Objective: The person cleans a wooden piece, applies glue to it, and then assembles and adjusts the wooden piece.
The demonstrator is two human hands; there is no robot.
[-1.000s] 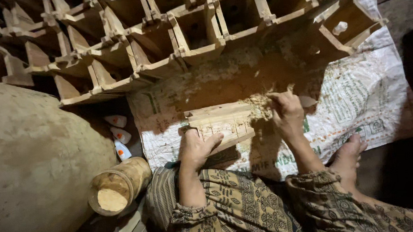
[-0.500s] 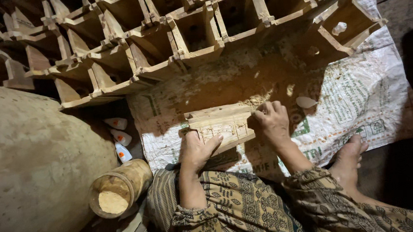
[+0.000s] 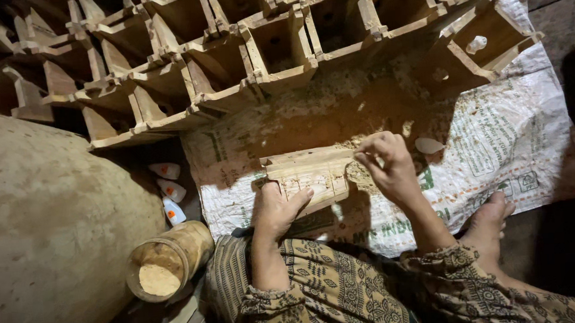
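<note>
Left hand (image 3: 278,209) flat, pinning my pale rectangular wooden mould block (image 3: 309,177) on the printed white woven sack (image 3: 496,144); right hand (image 3: 387,166) fingers curled narrow at the block's right end, over sawdust. Stacked wooden box frames (image 3: 275,44) behind; sawdust-filled glass jar (image 3: 167,261) left.

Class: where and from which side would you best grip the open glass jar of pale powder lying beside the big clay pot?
Probably around the glass jar's cylindrical body, from above: it lies tilted, its open mouth facing the camera, so a mouth grip risks spilling powder.
</note>
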